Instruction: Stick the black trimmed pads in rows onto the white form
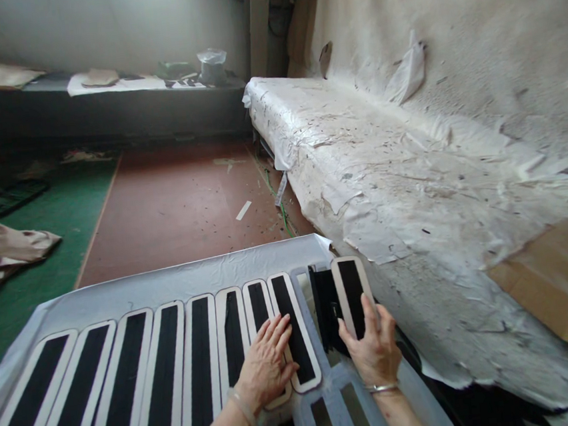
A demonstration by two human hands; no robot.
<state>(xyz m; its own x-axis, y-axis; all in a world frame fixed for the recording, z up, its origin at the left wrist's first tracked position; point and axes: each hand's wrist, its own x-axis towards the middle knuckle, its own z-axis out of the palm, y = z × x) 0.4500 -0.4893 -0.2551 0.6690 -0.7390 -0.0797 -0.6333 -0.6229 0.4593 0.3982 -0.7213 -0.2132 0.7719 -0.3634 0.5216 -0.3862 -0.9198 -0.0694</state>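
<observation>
Pale-bordered panel (350,290) with a black centre is pinched in the right hand (373,342), thumb at one long edge and fingers over the other, close to the far right corner of the table. The panel is tilted up somewhat, beside a dark piece (326,306) on its left; whether the two touch cannot be told.

The left hand (268,356) is not gripping: it lies palm down, its fingers spread a little, over the two rightmost members of a row of panels (199,365). Eight can be counted in that row, side by side and slightly fanned, each with a black strip down a pale border. The sixth strip has an uneven edge near its far end.

Judged by looks alone, those eight seem to be at one and the same stage, and the ninth, in the right hand, matches them but is outside the row. Loose strips (354,412) on the near right of the table seem to be apart from any panel. Whether the panels need anything more cannot be told from this view.

Beneath everything is a pale table cover (170,281). Beyond it are a reddish floor board (172,197) and, to the right, a bench under stained white sheeting (347,140), with cardboard (563,293) on it.
</observation>
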